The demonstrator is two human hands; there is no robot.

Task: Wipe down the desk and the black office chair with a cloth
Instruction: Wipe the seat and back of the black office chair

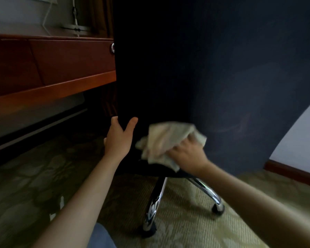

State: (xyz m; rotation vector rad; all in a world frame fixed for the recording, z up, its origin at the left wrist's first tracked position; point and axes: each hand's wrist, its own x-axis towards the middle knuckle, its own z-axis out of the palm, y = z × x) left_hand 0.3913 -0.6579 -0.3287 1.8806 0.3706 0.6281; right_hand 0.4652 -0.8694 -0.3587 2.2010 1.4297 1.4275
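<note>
The left hand (118,138) grips the lower left edge of the black chair (195,68), thumb in front. The right hand (187,155) presses a pale cloth (166,140) against the chair's back (fingers blurred), above the chrome legs (155,204). The desk (52,68) stands left.

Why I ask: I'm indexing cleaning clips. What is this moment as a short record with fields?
left hand: grips the lower left edge of the black office chair backrest
right hand: holds the beige cloth against the lower backrest; motion-blurred
chrome base: legs with casters, on patterned carpet
wooden desk: left of the chair, drawer knob visible
</note>
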